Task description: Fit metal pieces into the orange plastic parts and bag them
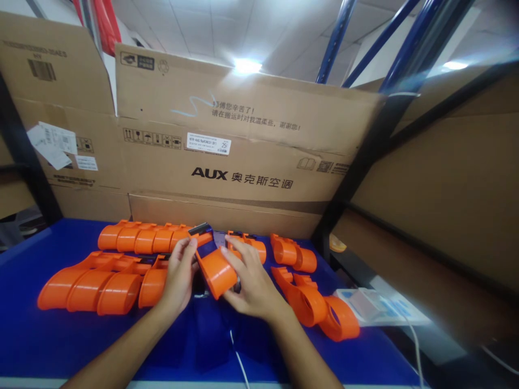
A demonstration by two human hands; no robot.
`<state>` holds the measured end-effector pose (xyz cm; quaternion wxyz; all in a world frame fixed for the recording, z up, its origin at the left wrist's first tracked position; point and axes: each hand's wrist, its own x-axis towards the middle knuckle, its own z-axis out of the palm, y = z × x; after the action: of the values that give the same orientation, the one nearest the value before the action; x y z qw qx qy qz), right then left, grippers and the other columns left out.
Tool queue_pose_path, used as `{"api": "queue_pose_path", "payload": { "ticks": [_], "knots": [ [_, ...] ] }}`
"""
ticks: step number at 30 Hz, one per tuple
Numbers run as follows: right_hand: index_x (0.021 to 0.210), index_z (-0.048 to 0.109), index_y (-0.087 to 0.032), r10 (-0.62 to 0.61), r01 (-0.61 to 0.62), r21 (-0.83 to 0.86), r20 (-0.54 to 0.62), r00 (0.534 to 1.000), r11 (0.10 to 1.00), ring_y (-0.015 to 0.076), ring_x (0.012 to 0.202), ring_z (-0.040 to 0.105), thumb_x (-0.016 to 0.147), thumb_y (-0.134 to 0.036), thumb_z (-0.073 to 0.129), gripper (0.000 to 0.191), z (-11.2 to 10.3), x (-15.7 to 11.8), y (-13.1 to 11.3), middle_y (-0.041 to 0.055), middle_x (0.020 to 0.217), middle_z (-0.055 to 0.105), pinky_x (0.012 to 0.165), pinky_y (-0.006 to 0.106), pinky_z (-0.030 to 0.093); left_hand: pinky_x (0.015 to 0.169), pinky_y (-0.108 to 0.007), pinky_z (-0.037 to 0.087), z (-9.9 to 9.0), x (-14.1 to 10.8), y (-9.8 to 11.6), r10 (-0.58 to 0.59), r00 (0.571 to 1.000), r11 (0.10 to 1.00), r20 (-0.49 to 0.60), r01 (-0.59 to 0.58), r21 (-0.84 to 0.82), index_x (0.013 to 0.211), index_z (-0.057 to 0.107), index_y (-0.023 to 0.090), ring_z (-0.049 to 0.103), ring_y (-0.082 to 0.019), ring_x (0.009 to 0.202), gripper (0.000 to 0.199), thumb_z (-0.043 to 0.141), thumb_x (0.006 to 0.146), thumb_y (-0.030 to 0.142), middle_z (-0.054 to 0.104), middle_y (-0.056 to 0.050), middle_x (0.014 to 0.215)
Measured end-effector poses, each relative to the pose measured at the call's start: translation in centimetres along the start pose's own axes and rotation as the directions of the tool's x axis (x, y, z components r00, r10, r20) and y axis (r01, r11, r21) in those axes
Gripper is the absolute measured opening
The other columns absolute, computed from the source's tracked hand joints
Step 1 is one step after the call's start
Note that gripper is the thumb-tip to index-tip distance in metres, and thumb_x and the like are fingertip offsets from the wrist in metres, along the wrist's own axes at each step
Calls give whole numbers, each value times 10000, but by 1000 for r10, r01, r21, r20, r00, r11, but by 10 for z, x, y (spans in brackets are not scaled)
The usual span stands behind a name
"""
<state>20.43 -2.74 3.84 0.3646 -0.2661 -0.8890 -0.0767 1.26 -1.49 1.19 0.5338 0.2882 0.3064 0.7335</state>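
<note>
Above the blue tabletop (170,351), an orange plastic tape dispenser (220,272) with a dark strip across its upper end is held tilted between both hands. My left hand (181,273) is closed on its upper left side, thumb near the dark strip. Around the round lower part, my right hand (254,283) has its fingers curled from the right. Behind the left wrist, a row of similar orange dispensers (117,292) lies on the table, and a second row (144,237) runs farther back. The hands partly cover the dispensers nearest them.
Two more dispensers (294,255) lie at the back right, with another pair (320,305) nearer. A white tray (357,313) and a white cable (413,340) are at the right edge. Cardboard (243,200) walls the back, beside a dark metal post (348,189).
</note>
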Motion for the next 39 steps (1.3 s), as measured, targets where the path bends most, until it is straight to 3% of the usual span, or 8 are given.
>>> {"api": "queue_pose_path", "payload": {
  "ticks": [8,13,15,17,22,26,32,39],
  "knots": [
    [1493,436,-272,-47,41,-159,-37,998,986,335,1256,499,859,-221,651,672,2,-3,-3,132,1499,514,1028,548,449,723,-265,527,-5,2,-5,21,1000,997,0,-21,70,1051,611,235,664,-150,822,440,787,779,533,685,5,971],
    [1491,413,-215,94,-119,-202,-129,987,972,339,1247,512,842,-279,649,694,-8,-3,17,145,1406,584,1033,523,419,654,-252,516,-7,4,-4,4,995,989,104,-19,150,1125,627,216,640,-152,787,460,751,810,528,664,-30,953],
    [1482,404,-201,218,-272,-248,-226,950,930,341,1256,509,835,-269,629,688,-18,-5,29,153,1409,576,1025,508,404,635,-255,514,-8,2,-4,2,990,982,141,-28,185,1135,632,206,638,-157,774,452,749,813,501,658,-37,933],
    [1470,409,-195,374,-467,-303,-319,871,831,350,1247,498,818,-236,592,678,-29,-8,41,155,1425,562,987,491,398,620,-255,508,-8,0,-4,-1,987,977,163,-34,213,1131,637,202,639,-160,762,429,748,816,471,658,-41,921],
    [1428,446,-239,628,-708,-402,-332,704,581,338,1158,478,797,-169,505,638,-46,-18,56,104,1435,555,884,448,366,593,-247,487,-8,-4,-4,-19,981,974,191,-25,226,1105,644,202,630,-152,736,369,739,829,428,663,-42,918],
    [1432,441,-234,694,-731,-457,-286,661,507,334,1083,448,767,-128,487,675,-39,-25,61,107,1394,571,856,452,335,576,-246,479,-7,-4,-3,-28,981,978,189,-13,210,1068,663,203,620,-152,722,340,737,825,429,659,-36,884],
    [1470,429,-240,720,-676,-549,-179,670,493,341,1092,434,736,-90,508,753,-21,-33,73,116,1466,508,838,453,337,573,-241,473,-7,-5,-2,-31,979,978,203,-13,210,1058,676,197,609,-152,736,331,732,833,432,652,-39,908],
    [1483,459,-272,781,-642,-677,-159,604,359,384,1177,427,750,-98,588,765,-5,-38,79,184,1453,455,885,486,342,577,-241,467,-7,-5,-2,-46,976,977,211,0,214,1040,689,191,603,-152,735,321,732,835,435,651,-46,903]
  ]
}}
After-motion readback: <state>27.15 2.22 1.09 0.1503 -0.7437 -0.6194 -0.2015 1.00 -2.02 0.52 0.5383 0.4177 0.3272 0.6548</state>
